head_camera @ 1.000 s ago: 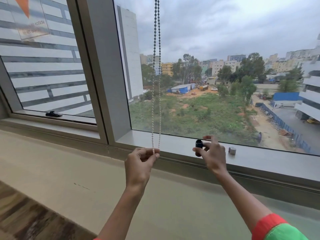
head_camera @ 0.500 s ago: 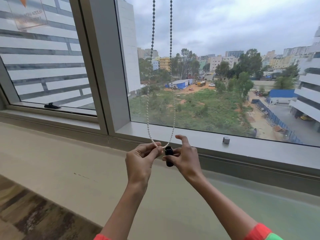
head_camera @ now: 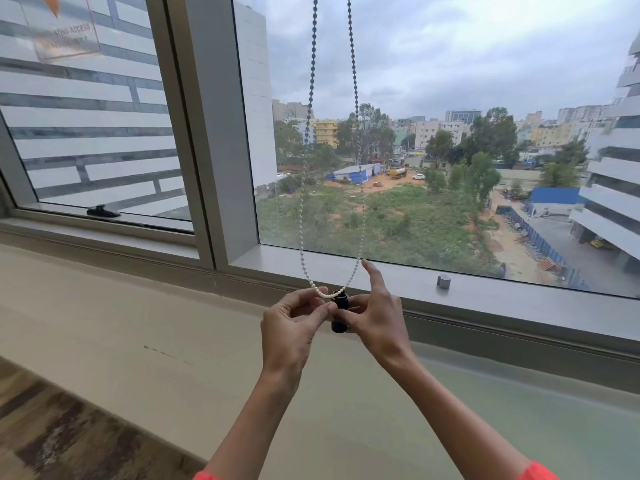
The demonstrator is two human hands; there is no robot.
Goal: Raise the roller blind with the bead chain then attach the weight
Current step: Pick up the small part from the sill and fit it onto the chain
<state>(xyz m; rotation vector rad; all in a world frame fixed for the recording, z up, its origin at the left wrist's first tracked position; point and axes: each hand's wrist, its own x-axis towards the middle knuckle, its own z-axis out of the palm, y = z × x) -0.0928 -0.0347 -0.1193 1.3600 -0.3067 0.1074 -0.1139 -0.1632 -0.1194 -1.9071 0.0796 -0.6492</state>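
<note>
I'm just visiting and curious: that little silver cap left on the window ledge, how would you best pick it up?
Pinch the silver cap by its round side wall, coming down from above with thumb and finger on opposite sides. It appears to stand upright on the window ledge, a short cylinder clear of other things, so its sides are open, and the glass behind favours coming from the room side.

An upper-floor office-like room: large aluminium-framed windows (head_camera: 204,140) overlook city buildings (head_camera: 436,133), with patterned carpet (head_camera: 52,427) below.

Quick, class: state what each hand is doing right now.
Left hand: closed, pinching the bead chain.
Right hand: closed on the black weight, index finger raised.
</note>
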